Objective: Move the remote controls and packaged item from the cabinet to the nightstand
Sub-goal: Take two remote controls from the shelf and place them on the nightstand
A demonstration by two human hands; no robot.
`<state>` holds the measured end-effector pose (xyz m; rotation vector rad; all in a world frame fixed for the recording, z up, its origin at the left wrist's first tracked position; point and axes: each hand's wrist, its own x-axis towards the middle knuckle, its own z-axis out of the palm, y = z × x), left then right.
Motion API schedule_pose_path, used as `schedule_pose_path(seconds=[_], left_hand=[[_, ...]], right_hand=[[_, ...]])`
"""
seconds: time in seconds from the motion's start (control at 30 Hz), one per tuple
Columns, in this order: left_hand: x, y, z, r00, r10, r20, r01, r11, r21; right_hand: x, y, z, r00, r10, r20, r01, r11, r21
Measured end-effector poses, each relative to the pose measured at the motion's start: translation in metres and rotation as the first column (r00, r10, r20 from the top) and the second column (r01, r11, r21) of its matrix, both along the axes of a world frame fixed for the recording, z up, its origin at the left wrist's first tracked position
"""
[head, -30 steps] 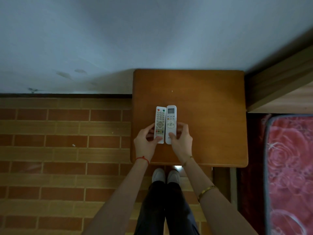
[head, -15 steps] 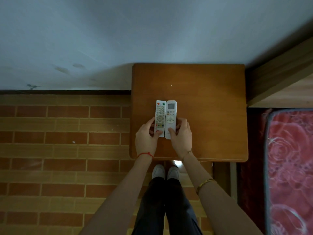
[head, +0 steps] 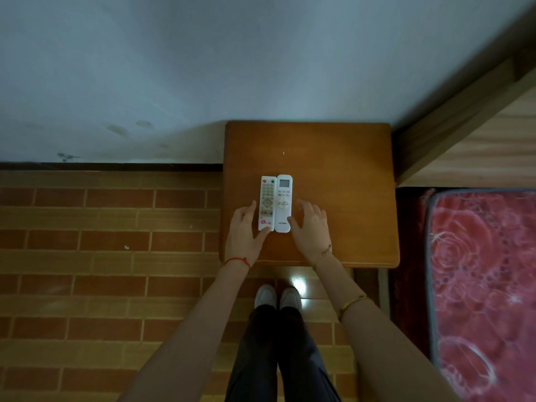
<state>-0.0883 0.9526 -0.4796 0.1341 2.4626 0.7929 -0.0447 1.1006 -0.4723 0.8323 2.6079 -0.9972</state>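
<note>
Two white remotes lie flat side by side on the brown wooden nightstand [head: 342,169]. The left remote [head: 267,203] has many coloured buttons; the right remote [head: 283,203] has a small screen at its far end. My left hand [head: 245,232] rests beside the left remote, fingers spread, thumb tip touching its near corner. My right hand [head: 311,227] is open just right of the right remote, thumb near its lower edge. Neither hand grips a remote. No packaged item is in view.
The nightstand stands against a pale wall. A bed with a red floral cover [head: 481,285] and a wooden headboard [head: 470,120] lies to the right. Brick-patterned floor [head: 101,256] stretches to the left. My legs and white shoes [head: 277,297] are below the nightstand's front edge.
Both hands have let go of the remotes and spread apart to either side. The remotes now lie on the nightstand.
</note>
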Motion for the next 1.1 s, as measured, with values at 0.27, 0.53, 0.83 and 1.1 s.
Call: schedule_pose_path(seconds=[0.27,0.53,0.83,1.1], left_hand=[[0.010,-0.010,0.127,0.977,-0.129,-0.172,0.124,0.991,-0.043],[0.029,-0.041,0.267,0.873,-0.294,-0.389,0.235,0.953,-0.193],[0.084,-0.086,0.369,0.849,-0.224,-0.478,0.188,0.974,-0.123],[0.121,-0.109,0.406,0.882,-0.091,-0.463,0.106,0.994,0.006]], right_hand=[[0.016,0.002,0.121,0.981,0.189,-0.042,-0.179,0.967,0.181],[0.040,-0.011,0.259,0.955,0.273,-0.113,-0.234,0.933,0.275],[0.096,-0.035,0.351,0.932,0.316,-0.175,-0.259,0.922,0.288],[0.133,-0.046,0.374,0.931,0.284,-0.227,-0.217,0.935,0.281]])
